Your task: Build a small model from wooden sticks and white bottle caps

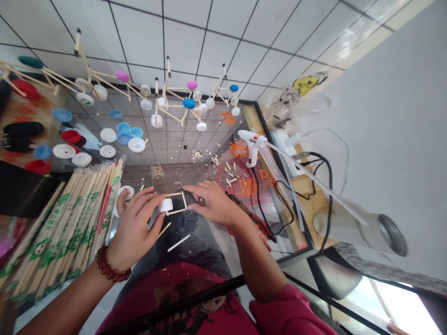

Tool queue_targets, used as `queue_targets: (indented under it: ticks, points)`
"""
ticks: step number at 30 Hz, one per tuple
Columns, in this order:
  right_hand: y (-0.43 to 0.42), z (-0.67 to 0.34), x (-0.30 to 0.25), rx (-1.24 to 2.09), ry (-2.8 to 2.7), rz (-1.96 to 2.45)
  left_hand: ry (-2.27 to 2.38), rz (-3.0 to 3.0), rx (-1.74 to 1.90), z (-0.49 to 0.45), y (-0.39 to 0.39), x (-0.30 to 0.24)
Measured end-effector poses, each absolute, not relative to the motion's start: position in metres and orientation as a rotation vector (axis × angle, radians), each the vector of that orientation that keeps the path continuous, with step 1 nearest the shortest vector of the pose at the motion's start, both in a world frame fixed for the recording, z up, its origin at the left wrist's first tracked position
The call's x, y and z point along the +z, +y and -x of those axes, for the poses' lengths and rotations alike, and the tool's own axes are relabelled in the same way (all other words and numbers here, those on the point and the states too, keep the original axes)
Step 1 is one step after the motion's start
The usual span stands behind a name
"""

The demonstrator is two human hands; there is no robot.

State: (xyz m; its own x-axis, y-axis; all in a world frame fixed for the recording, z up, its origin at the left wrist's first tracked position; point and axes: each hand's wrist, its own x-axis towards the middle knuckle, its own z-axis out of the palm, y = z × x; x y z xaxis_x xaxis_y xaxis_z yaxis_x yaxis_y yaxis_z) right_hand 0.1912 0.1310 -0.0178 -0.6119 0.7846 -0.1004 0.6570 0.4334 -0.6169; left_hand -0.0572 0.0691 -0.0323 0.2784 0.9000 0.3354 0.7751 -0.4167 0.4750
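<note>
Near the middle of the glass table (206, 158), the left hand (138, 228) has a white cap (165, 205) pinched between fingertips and thumb, right at the left end of a little stick frame (184, 200)! Over at the frame's right end comes the right hand (214, 200), thumb and forefinger spread around the corner; whether they grip it, I can't tell. Just nearer lies a loose stick (179, 243).

Containers now: on the left, clear wrappers (66, 218) with green print, packed with wooden chopsticks! On the far right, a clear bag (296, 100) with something yellow showing; on the right, a metal bottle (377, 232) on its side, mouth facing right, contents hidden.

Far left, blue caps (129, 132) cluster among white and red ones, and one more white cap peeks out behind the left hand, partly covered. Along the far edge stands a row of stick models (167, 102) with cap wheels! To the right, a glue gun (253, 144) trails a black cable (256, 186) that loops over the table, while the pliers (256, 218) lie beside the right forearm. Wood chips (228, 172) litter the space beyond the right hand.
</note>
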Motion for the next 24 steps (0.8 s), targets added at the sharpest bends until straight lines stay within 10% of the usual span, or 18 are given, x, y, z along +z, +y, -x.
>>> queue_targets:
  ticks: [24]
  points:
    - [0.1296,-0.1896,-0.0172,0.897,-2.485,1.248,1.538,-2.336,0.889,0.0577,0.0696,-0.0367]
